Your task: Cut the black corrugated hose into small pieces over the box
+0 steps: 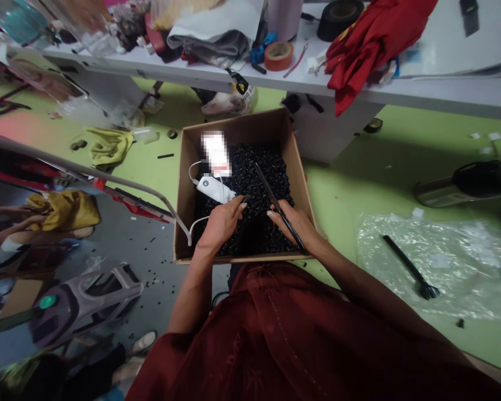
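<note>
A cardboard box (pixel 303 178) in front of me holds a heap of small black pieces (pixel 259 153). Over the heap, my left hand (pixel 223 223) pinches a small dark piece (pixel 247 198) between thumb and fingers; its exact kind is too small to make out. My right hand (pixel 294 220) is closed around a long thin black strip (pixel 267 184), which slants from the upper left down past my palm. On the pieces, just beyond my left hand, lies a white power bank-like device (pixel 212 188) with a cable. Behind it rests a bright, blurred-out screen (pixel 216 151).
A white table (pixel 309 83) runs across the back with orange tape (pixel 279 55) and red cloth (pixel 371 44). A grey metal bar (pixel 158 197) reaches the box's left side. Right lie plastic sheeting (pixel 463 262) and a black fork-ended strip (pixel 409 262). Another person's hands (pixel 25 214) hold yellow cloth.
</note>
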Demonstrator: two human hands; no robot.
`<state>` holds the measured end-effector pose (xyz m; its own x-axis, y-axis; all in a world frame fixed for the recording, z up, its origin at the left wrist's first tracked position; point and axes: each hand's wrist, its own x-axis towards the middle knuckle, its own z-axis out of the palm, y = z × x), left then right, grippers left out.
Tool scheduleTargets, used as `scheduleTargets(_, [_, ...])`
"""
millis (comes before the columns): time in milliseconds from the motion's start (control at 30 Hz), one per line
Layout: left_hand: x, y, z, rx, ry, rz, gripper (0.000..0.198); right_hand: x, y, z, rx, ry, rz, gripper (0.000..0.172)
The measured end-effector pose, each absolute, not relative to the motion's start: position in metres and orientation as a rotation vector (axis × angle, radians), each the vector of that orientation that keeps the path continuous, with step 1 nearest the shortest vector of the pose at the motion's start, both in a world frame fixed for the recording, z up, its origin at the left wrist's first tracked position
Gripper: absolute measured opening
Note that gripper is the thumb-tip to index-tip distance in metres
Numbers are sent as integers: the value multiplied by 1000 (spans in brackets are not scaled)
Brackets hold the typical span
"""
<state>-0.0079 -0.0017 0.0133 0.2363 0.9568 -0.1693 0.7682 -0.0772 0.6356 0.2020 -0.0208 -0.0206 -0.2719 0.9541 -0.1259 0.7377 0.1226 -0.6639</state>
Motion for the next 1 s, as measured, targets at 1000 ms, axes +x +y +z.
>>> scheduleTargets(1000, [28, 7, 20, 759, 1012, 1032, 53, 201, -17, -43, -1527, -1891, 894, 45])
